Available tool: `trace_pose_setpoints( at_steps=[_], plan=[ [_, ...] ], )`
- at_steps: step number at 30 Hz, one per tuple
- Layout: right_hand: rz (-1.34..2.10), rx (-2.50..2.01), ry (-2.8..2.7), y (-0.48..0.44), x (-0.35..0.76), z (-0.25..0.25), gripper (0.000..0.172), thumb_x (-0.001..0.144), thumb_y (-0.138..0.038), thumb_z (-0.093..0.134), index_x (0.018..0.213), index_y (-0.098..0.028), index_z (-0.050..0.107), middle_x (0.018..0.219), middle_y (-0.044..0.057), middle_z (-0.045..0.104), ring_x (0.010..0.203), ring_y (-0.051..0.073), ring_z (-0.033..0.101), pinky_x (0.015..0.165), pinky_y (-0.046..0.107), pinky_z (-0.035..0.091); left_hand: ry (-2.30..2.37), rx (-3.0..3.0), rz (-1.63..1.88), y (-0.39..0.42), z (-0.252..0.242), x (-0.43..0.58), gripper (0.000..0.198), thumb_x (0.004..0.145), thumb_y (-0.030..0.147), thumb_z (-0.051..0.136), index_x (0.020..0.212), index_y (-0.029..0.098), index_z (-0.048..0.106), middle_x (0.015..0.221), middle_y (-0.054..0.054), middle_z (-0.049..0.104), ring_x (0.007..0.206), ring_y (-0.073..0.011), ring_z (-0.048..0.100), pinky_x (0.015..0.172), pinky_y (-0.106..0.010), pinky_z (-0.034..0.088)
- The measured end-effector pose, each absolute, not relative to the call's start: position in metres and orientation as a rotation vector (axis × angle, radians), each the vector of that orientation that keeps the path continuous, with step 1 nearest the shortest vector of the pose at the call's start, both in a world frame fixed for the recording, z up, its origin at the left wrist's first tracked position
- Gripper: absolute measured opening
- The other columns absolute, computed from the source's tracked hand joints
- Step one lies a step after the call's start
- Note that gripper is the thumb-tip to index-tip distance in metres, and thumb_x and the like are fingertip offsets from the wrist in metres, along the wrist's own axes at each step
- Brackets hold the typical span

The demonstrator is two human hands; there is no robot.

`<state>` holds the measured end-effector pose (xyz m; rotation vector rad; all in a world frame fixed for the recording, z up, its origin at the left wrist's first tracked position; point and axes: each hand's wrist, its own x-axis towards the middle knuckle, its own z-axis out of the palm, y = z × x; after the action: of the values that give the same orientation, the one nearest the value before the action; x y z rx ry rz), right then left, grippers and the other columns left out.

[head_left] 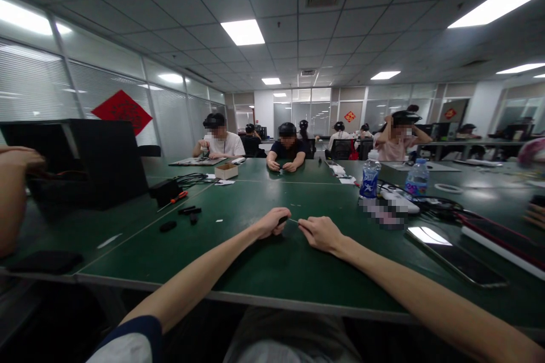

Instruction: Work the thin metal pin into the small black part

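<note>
Both my arms reach out over the green table (272,261). My left hand (272,222) is curled shut around a small dark object (283,219) with a thin wire or pin running from it. My right hand (320,232) pinches the other end of that thin wire, fingers closed. The two hands sit close together, resting on the table top near its middle. What the small object is cannot be made out.
A phone (455,258) lies at right near a tangle of cables (430,204) and two water bottles (369,177). Small black parts (189,211), a red-handled screwdriver (179,197) and a black open case (80,159) lie at left. Several people sit across the table; another person's arm (11,193) shows at far left.
</note>
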<state>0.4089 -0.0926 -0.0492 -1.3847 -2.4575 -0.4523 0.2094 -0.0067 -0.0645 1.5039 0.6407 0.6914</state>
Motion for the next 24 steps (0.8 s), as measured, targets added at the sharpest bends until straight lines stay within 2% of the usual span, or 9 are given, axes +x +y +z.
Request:
trace_pose_setpoints(
  at_steps=[18, 24],
  plan=[
    [-0.579, -1.149, -2.534, -0.085, 0.420, -0.047, 0.031, 0.094, -0.034, 0.036, 0.114, -0.024, 0.058, 0.083, 0.006, 0.062, 0.066, 0.014, 0.055, 0.058, 0.024, 0.031, 0.530, 1.499, 0.464, -0.008, -0.055, 0.201, 0.023, 0.079, 0.039, 0.052, 0.082, 0.017, 0.050, 0.040, 0.009, 0.030, 0.030, -0.0062, 0.021, 0.034, -0.018, 0.015],
    [-0.579, -1.035, -2.577, -0.088, 0.404, -0.045, 0.028, 0.093, -0.032, 0.039, 0.108, -0.021, 0.059, 0.084, 0.006, 0.061, 0.070, 0.014, 0.055, 0.061, 0.023, 0.034, 0.520, 1.515, 0.411, -0.009, -0.054, 0.205, 0.024, 0.077, 0.039, 0.054, 0.071, 0.017, 0.046, 0.039, 0.008, 0.028, 0.031, -0.0061, 0.021, 0.034, -0.019, 0.015]
  ],
)
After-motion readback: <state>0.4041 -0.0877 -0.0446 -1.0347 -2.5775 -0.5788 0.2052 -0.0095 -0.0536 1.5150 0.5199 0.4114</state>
